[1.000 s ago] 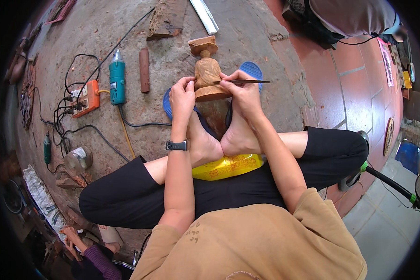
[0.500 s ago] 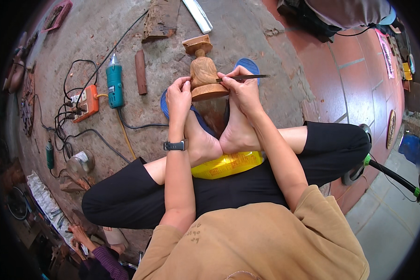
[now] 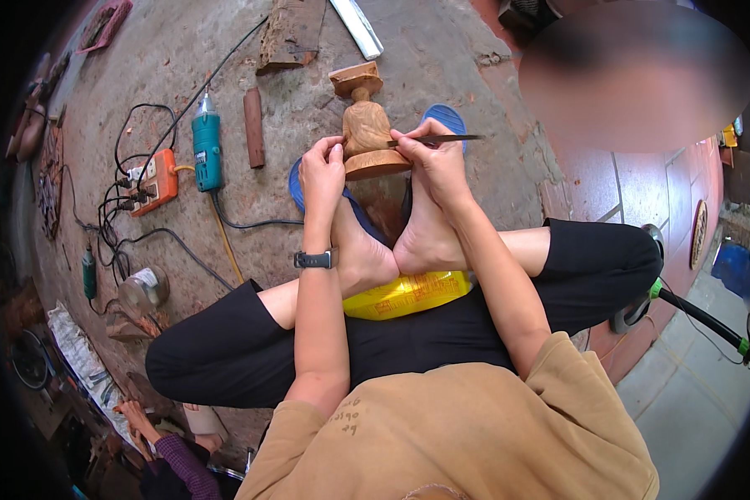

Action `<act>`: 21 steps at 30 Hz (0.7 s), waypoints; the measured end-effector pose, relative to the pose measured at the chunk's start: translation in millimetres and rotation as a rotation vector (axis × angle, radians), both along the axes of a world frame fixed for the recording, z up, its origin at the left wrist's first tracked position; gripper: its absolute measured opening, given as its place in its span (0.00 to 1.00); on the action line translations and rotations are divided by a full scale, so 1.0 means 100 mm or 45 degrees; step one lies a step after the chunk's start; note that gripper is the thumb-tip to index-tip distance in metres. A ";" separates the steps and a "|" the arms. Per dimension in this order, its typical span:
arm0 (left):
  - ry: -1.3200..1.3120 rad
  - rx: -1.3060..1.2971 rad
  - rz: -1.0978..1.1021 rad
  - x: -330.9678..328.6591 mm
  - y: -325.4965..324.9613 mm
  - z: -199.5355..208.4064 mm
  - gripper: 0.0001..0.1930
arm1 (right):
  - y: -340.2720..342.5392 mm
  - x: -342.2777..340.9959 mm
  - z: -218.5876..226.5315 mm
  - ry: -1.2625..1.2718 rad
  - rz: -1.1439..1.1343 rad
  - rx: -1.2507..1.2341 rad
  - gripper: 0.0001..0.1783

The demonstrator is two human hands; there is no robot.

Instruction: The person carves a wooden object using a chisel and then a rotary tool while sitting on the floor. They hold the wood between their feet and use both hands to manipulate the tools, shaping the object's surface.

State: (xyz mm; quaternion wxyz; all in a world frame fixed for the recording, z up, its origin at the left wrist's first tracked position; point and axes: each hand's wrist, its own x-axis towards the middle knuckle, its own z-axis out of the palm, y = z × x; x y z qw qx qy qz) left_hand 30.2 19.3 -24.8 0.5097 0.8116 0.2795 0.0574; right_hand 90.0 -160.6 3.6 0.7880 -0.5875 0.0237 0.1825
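Observation:
A carved wooden figure (image 3: 367,125) stands on the ground, braced between my bare feet (image 3: 396,242). My left hand (image 3: 322,167) steadies its left side at the base. My right hand (image 3: 432,158) grips a thin metal carving tool (image 3: 446,139) and presses the tip against the figure's right side. A yellow packet (image 3: 404,293) lies between my crossed legs below the feet.
A teal power tool (image 3: 206,150), an orange power strip (image 3: 152,182) and tangled cables lie to the left. A wooden stick (image 3: 253,127), a wood slab (image 3: 292,33) and a metal strip (image 3: 357,25) lie beyond. Blue sandals (image 3: 446,117) sit under my feet. Another person's hand (image 3: 137,414) shows at bottom left.
The view has shifted slightly; both hands stay on the figure, with the tool still worked against its right side.

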 end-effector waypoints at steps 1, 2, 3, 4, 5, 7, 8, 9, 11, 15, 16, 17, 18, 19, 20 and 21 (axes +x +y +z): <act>-0.005 -0.018 0.008 -0.01 -0.01 -0.03 0.12 | -0.01 0.02 0.00 0.080 -0.050 0.007 0.05; -0.009 -0.037 0.017 -0.01 -0.01 -0.05 0.12 | -0.01 0.02 0.01 0.049 -0.038 -0.013 0.05; -0.010 -0.035 0.014 -0.01 -0.01 -0.03 0.12 | 0.00 0.00 0.03 0.023 -0.024 -0.033 0.06; -0.010 -0.034 0.012 -0.01 -0.01 -0.01 0.12 | 0.01 -0.01 0.04 -0.003 -0.010 -0.052 0.06; -0.011 -0.033 0.009 -0.01 -0.01 0.01 0.12 | 0.03 0.00 0.02 -0.047 -0.003 -0.068 0.06; -0.010 -0.014 0.006 0.00 0.00 -0.03 0.12 | 0.04 0.02 -0.03 -0.132 0.014 -0.108 0.06; -0.011 -0.005 0.004 0.00 0.00 -0.05 0.12 | 0.02 0.01 -0.04 -0.026 -0.036 -0.071 0.06; -0.022 -0.016 0.012 0.00 0.00 -0.05 0.11 | 0.01 0.02 -0.01 0.072 -0.082 -0.030 0.06; -0.046 -0.037 0.030 -0.01 -0.01 -0.05 0.11 | -0.01 0.03 0.02 0.154 -0.136 -0.026 0.05; -0.024 -0.094 0.061 0.00 -0.01 -0.10 0.11 | 0.06 0.00 0.05 -0.143 0.021 -0.133 0.06; -0.007 -0.094 0.065 0.01 -0.02 -0.06 0.11 | 0.04 0.01 0.03 -0.076 -0.007 -0.155 0.06; 0.011 -0.094 0.070 0.01 -0.02 -0.03 0.11 | 0.00 0.02 0.00 -0.011 -0.035 -0.177 0.06; 0.004 -0.080 0.065 0.01 -0.02 -0.04 0.11 | 0.01 0.05 0.00 0.047 -0.056 -0.196 0.06; -0.002 -0.067 0.061 0.00 -0.01 -0.06 0.11 | 0.01 0.04 0.01 0.126 -0.161 -0.044 0.06; -0.008 -0.053 0.058 -0.01 0.00 -0.07 0.11 | 0.01 0.05 0.04 0.159 -0.159 -0.035 0.05; 0.020 -0.052 0.061 -0.01 -0.02 -0.06 0.11 | -0.02 0.05 0.05 0.195 -0.159 -0.032 0.05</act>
